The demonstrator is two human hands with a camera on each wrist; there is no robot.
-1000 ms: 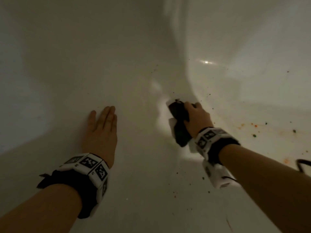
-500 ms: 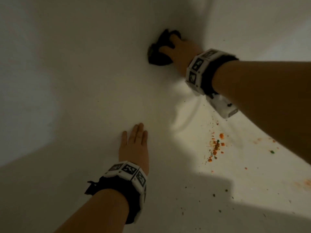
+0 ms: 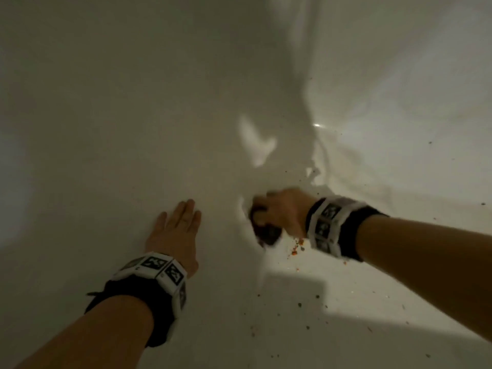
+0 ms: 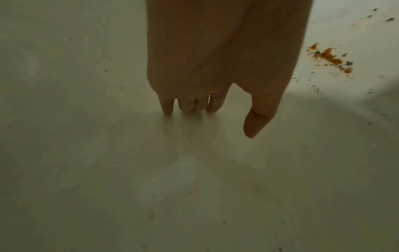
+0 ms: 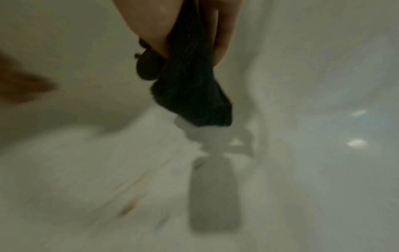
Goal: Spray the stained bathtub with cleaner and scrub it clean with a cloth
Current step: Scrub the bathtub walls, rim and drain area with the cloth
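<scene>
My right hand (image 3: 282,211) grips a bunched dark cloth (image 3: 266,230) against the white bathtub (image 3: 133,115) floor, motion-blurred in the head view. In the right wrist view the cloth (image 5: 190,88) hangs from between my thumb and fingers (image 5: 222,42). A small heap of orange crumbs (image 3: 296,247) lies just right of the cloth, below my right wrist. My left hand (image 3: 177,227) lies flat on the tub floor to the left, fingers straight (image 4: 187,105), holding nothing. The orange crumbs (image 4: 332,58) show to its right in the left wrist view.
Dark specks (image 3: 300,306) are scattered over the tub floor toward the lower right. The tub wall (image 3: 399,102) curves up at the right, lit brightly with a glare spot (image 3: 318,125). No spray bottle is in view.
My right hand has swept the cloth from high on the far tub wall back down to the floor beside the orange crumbs. My left hand stays flat in place.
</scene>
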